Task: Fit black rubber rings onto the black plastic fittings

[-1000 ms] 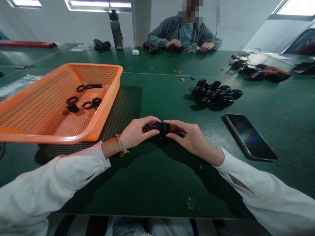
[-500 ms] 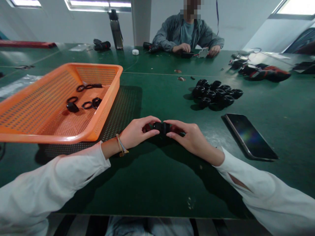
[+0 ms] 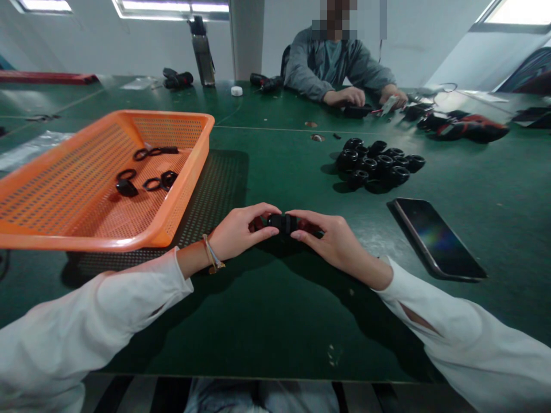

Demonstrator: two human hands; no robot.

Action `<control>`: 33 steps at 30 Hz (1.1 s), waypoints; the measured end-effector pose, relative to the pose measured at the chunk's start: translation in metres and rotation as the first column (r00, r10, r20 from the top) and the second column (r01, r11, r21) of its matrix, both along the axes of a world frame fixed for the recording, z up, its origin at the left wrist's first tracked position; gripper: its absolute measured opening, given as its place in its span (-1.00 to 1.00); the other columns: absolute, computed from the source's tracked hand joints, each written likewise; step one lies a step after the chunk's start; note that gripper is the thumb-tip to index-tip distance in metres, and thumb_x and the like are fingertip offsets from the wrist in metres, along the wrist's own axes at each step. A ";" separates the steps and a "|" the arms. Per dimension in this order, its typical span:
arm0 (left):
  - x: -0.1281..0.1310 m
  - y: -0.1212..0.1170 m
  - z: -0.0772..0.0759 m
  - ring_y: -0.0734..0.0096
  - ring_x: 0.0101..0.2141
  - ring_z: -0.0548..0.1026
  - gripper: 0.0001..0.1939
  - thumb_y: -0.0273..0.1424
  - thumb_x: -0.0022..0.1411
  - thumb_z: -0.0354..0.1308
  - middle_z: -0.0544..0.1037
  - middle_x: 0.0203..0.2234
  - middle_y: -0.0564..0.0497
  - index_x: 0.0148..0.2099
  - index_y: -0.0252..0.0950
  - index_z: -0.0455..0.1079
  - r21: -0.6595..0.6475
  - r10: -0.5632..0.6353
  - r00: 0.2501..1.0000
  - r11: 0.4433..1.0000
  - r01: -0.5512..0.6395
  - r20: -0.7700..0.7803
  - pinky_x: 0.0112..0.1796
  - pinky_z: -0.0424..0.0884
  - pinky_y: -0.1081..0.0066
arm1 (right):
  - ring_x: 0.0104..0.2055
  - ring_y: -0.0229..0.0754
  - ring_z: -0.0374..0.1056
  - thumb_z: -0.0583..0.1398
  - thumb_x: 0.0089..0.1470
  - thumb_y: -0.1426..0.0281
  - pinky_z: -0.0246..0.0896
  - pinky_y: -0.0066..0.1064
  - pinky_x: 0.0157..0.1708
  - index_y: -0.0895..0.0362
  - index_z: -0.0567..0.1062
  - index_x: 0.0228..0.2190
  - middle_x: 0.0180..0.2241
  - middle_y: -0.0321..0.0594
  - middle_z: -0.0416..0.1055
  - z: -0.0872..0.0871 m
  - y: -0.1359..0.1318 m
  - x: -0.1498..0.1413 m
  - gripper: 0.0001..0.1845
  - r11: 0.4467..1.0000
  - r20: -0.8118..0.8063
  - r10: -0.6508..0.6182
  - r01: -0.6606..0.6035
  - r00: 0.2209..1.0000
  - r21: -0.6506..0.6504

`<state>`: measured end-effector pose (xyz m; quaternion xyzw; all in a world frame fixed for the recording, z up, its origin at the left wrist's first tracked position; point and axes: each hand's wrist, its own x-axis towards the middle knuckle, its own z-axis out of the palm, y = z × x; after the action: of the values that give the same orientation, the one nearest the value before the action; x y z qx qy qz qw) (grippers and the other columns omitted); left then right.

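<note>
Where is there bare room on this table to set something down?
Bare table lies between the hands, which hold a black part, and the near edge; also beyond the hands, between the basket and black pile. It is crowded at the pile and far right, where dark gear lies near the co-worker.

On my feed: phone flat, screen up, right side of green table. Far edge: upright bottle, small white round piece near it. I see a grey-jacketed co-worker seated across, red bar far left.
</note>
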<state>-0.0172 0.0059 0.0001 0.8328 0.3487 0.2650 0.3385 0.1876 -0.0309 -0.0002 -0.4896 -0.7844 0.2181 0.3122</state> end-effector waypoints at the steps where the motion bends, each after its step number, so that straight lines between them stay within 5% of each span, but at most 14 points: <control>1: 0.000 0.000 0.000 0.52 -0.49 0.38 -0.72 -0.32 0.16 0.11 0.49 -0.41 0.07 -0.09 -0.33 0.36 -0.001 0.001 1.000 1.000 -0.001 0.001 -0.45 0.28 0.53 | -0.42 -0.23 0.45 0.20 0.02 0.45 0.37 -0.43 -0.39 0.14 0.51 -0.13 -0.34 -0.25 0.58 0.000 0.000 0.000 -0.69 1.000 -0.005 0.001 -0.001 1.000 0.001; 8: 0.001 0.000 -0.004 0.56 -0.50 0.39 -0.66 -0.34 0.15 0.12 0.48 -0.34 0.06 -0.01 -0.29 0.35 -0.005 0.011 0.999 1.000 -0.011 0.038 -0.44 0.31 0.54 | -0.34 -0.18 0.48 0.20 0.02 0.45 0.39 -0.38 -0.34 0.13 0.52 -0.15 -0.27 -0.21 0.58 -0.002 0.000 0.000 -0.70 1.000 -0.028 -0.015 0.015 0.999 -0.006; 18: 0.000 0.000 -0.005 0.45 -0.26 0.47 -0.68 -0.37 0.22 0.09 0.54 -0.14 -0.01 0.02 -0.28 0.38 0.101 -0.038 0.999 0.994 0.035 0.021 -0.25 0.38 0.50 | -0.34 -0.17 0.45 0.18 0.05 0.44 0.36 -0.36 -0.34 0.15 0.51 -0.17 -0.33 -0.19 0.55 0.000 0.001 0.001 -0.74 0.999 0.018 0.015 -0.016 1.000 0.045; 26: 0.000 0.001 -0.004 0.49 -0.35 0.48 -0.68 -0.37 0.23 0.07 0.55 -0.14 -0.03 0.02 -0.31 0.38 0.116 -0.049 0.999 0.992 0.048 0.006 -0.29 0.39 0.51 | -0.34 -0.20 0.45 0.18 0.02 0.44 0.39 -0.35 -0.31 0.12 0.40 -0.06 -0.36 -0.24 0.52 0.000 0.000 0.000 -0.62 0.999 -0.083 -0.014 0.010 0.996 -0.047; 33: 0.000 0.001 -0.005 0.43 -0.22 0.50 -0.68 -0.36 0.23 0.06 0.54 -0.09 -0.03 0.02 -0.31 0.38 0.127 -0.050 0.999 0.991 0.049 0.003 -0.22 0.40 0.48 | -0.43 -0.26 0.41 0.22 0.00 0.43 0.39 -0.41 -0.36 0.11 0.38 -0.10 -0.42 -0.29 0.47 0.000 -0.003 0.002 -0.63 0.995 -0.129 0.098 -0.098 0.987 0.013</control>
<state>-0.0175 0.0064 -0.0047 0.8602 0.3092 0.2808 0.2925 0.1892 -0.0339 -0.0002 -0.4343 -0.7863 0.2620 0.3528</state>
